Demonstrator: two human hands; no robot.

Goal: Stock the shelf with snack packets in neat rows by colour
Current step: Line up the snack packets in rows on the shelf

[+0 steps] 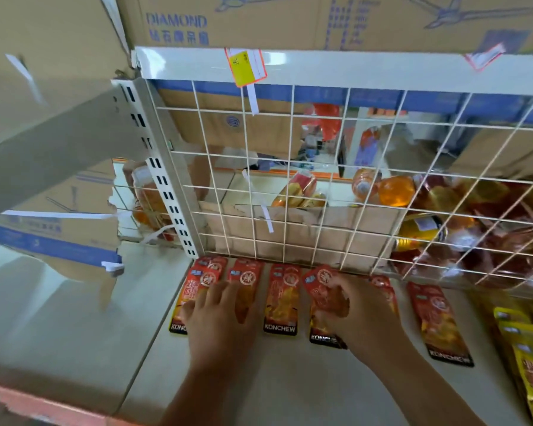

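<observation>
We note red snack packets point(282, 299) flat in row on shelf point(259, 379), tops against wire grid point(290, 179). Yellow packets point(530, 364) apart at right, we judge for colour sorting.

Left hand point(219, 315) flat, fingers spread, pressing leftmost packets, likely squaring them.

Right hand point(360, 309) grips red packet point(320, 287), fingers curled, over row's fourth place.

We read "KONCHEW" on packets, "DIAMOND" on carton point(179, 23) overhead.

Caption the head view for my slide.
Left hand rests on the red packets; right hand grips one red packet; yellow packets lie far right.
</observation>
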